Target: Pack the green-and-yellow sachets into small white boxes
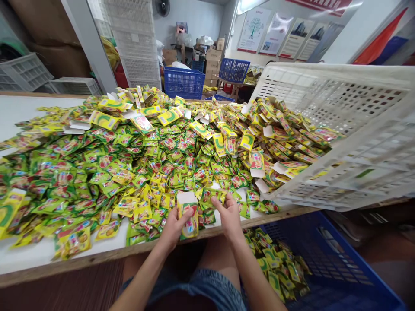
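My left hand [173, 229] is closed around a small yellow-green carton [188, 216] with its white top flap open, held upright at the table's near edge. My right hand [228, 214] reaches into the heap beside it, fingers pinched on a green sachet [212, 195]. A huge pile of green and yellow sachets [129, 172] covers the white table [19, 116]. Flat yellow cartons [103, 119] lie along the far side of the pile.
A white plastic crate [356, 129] lies tipped on its side at the right, spilling cartons. A blue crate [324, 259] with filled cartons sits on the floor at my right. Blue baskets [183, 82], white crates and cardboard boxes stand behind the table.
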Demonstrator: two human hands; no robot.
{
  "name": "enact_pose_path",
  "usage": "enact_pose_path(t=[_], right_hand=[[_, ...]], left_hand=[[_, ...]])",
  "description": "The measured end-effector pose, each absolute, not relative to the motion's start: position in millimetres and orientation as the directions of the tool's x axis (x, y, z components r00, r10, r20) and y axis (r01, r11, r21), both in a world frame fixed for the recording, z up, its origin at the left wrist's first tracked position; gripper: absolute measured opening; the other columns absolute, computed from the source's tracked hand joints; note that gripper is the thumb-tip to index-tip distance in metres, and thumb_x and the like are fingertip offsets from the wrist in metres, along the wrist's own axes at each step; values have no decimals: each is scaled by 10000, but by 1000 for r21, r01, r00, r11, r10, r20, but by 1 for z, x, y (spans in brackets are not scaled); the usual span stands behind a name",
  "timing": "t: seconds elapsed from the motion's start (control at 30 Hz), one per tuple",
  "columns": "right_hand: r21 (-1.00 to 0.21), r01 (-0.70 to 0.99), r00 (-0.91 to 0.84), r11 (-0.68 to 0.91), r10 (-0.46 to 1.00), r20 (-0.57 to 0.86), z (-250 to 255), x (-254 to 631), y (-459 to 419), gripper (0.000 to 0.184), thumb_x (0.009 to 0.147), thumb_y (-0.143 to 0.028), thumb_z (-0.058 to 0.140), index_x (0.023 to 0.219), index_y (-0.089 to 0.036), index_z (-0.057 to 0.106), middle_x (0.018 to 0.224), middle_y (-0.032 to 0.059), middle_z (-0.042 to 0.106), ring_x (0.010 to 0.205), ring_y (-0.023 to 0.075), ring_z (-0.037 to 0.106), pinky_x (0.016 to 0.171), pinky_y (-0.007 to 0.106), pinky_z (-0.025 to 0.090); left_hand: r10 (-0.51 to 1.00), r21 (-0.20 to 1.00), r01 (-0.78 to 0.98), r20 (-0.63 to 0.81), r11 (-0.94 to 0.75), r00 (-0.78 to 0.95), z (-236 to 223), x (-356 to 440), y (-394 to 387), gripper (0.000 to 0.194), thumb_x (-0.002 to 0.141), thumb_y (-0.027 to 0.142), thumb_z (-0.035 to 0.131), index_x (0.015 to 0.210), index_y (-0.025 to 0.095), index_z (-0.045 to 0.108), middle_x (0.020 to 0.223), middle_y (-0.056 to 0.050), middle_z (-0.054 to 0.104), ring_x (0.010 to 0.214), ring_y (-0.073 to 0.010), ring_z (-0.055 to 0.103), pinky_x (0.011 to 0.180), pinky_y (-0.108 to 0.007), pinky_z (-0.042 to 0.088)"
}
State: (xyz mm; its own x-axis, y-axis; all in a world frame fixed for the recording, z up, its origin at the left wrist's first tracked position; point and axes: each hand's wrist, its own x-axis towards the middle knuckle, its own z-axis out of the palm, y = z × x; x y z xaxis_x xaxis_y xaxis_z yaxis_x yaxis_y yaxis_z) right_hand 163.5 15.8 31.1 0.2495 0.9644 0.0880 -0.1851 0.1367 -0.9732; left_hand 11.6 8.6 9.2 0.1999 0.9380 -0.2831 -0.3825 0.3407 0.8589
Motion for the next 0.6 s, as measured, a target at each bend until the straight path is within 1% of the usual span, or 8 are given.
enact_pose_path(t=[0.07, 0.13, 0.23, 0.3, 0.4, 0.47, 0.53, 0.6], right_hand=[[-981, -95, 154, 170, 976, 155, 47, 172, 17, 284, 764, -290, 637, 1014, -205, 536, 973, 39, 632, 909, 191, 589, 813, 318, 468], [-970, 113, 22, 217, 975, 221, 64, 177, 19, 232, 782, -264, 613, 995, -211, 540, 926, 27, 629, 866, 184, 588, 770, 297, 463], [-816, 487, -204, 311, 949, 240, 86, 179, 23, 191, 793, -187, 578, 980, -210, 549, 864, 17, 622, 817, 180, 577, 737, 285, 435], [-689, 614, -339, 385, 917, 209, 97, 177, 24, 195, 790, -127, 556, 969, -203, 549, 866, 24, 613, 819, 182, 566, 728, 281, 420], [-582, 652, -469, 486, 862, 195, 107, 175, 23, 212, 784, -52, 505, 931, -194, 562, 919, 47, 589, 867, 183, 546, 733, 272, 411], [-563, 644, -501, 518, 842, 202, 112, 174, 22, 237, 774, -26, 486, 912, -197, 577, 916, 49, 589, 870, 184, 544, 732, 269, 410], [-599, 616, -499, 511, 842, 204, 114, 175, 23, 244, 767, -36, 505, 917, -207, 592, 873, 31, 612, 824, 181, 558, 709, 266, 415], [-679, 555, -487, 481, 849, 203, 113, 177, 25, 221, 771, -77, 535, 923, -219, 611, 811, 4, 634, 754, 173, 572, 672, 261, 421]], left_hand=[[935, 911, -246, -280, 331, 219, 14, 10, 11, 386, 661, 382, 722, 929, 116, 643, 789, -76, 720, 693, -211, 667, 664, -300, 507], [940, 952, -134, -237, 274, 245, 19, 10, 13, 381, 651, 370, 727, 917, 108, 651, 789, -69, 713, 726, -205, 653, 693, -285, 492], [941, 986, -42, -143, 164, 308, 25, 12, 12, 356, 675, 346, 707, 935, 111, 646, 825, -59, 698, 754, -188, 621, 721, -269, 468], [937, 992, -7, -117, 126, 329, 26, 13, 11, 323, 692, 337, 691, 921, 115, 640, 813, -49, 684, 720, -174, 598, 695, -262, 459], [945, 997, 10, -81, 82, 318, 24, 14, 11, 277, 696, 323, 685, 886, 127, 634, 765, -28, 659, 689, -166, 568, 667, -257, 444], [953, 999, 15, -41, 38, 299, 24, 14, 12, 248, 692, 307, 689, 867, 139, 639, 753, -19, 648, 689, -165, 554, 667, -253, 433], [954, 1000, 22, -16, 10, 300, 26, 13, 12, 225, 696, 302, 684, 857, 148, 647, 740, -14, 641, 675, -161, 542, 652, -246, 423], [946, 1000, 24, 1, -10, 326, 29, 13, 11, 210, 701, 304, 679, 845, 154, 651, 713, -7, 629, 648, -152, 526, 626, -236, 412]])
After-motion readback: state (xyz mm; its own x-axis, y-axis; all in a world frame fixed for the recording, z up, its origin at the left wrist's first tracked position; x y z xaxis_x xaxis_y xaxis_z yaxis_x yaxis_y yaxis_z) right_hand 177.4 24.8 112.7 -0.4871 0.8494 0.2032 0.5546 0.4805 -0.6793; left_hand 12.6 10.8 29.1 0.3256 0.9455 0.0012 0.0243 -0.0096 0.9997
